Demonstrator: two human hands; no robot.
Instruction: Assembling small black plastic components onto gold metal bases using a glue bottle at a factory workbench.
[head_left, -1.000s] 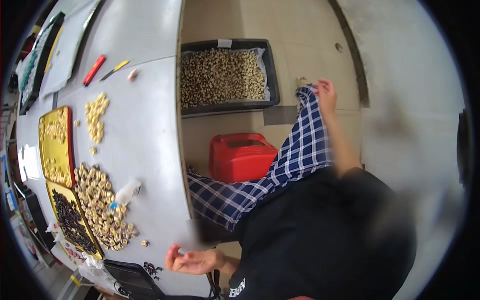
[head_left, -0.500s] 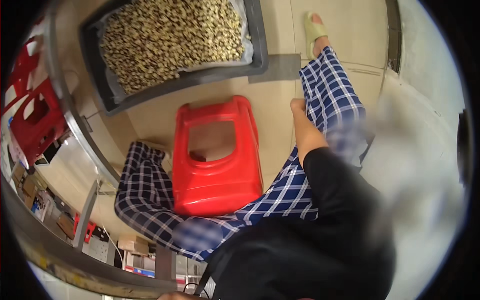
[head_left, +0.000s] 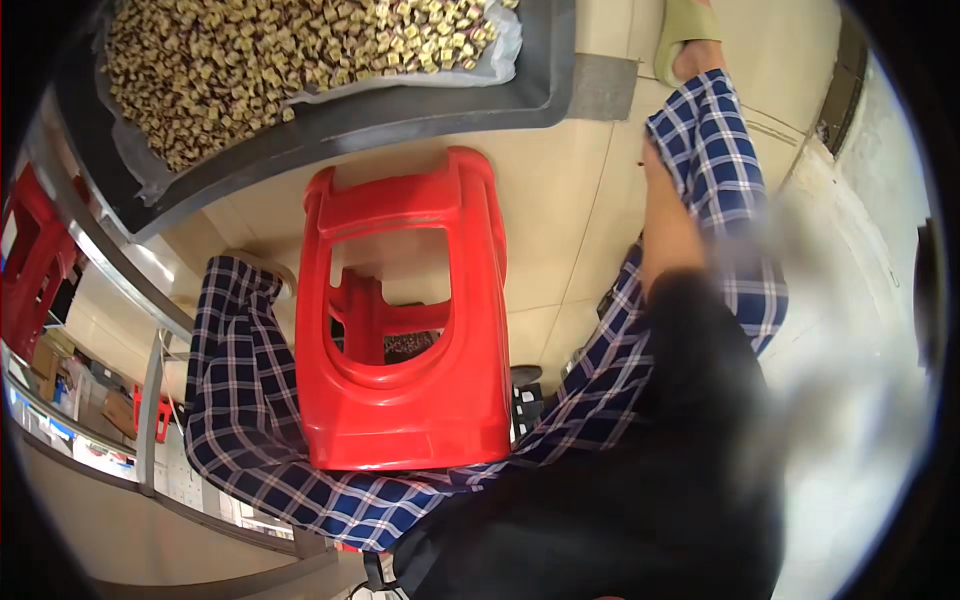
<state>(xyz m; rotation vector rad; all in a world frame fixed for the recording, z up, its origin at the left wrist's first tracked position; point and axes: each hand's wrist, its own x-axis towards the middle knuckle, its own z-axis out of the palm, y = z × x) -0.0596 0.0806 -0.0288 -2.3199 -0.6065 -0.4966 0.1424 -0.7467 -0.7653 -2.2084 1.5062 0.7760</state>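
A red plastic stool (head_left: 405,415) is between my spread legs, and red bars show through the window-like opening in its side. My right forearm (head_left: 668,225) reaches down along the inside of my right leg, in blue checked trousers (head_left: 735,200). Only a sliver of my right hand (head_left: 652,158) appears beside the trouser leg. Its fingers are hidden, so I cannot tell what they touch. Nothing of my left hand is in view. Beyond the stool lies a dark grey tray (head_left: 400,125), lined with pale sheeting and heaped with small yellowish and dark pieces (head_left: 250,70).
A metal frame (head_left: 125,265) runs along the left, with more red plastic furniture (head_left: 38,250) behind it. My right foot wears a green slipper (head_left: 680,40). On the right is a pale wall (head_left: 860,230), partly blurred. A grey patch (head_left: 603,88) marks the tiled floor.
The view has shifted. The tray sits further up and left, and the stool looks larger, with bars now showing through its opening. My right forearm appears further right, its hand more hidden.
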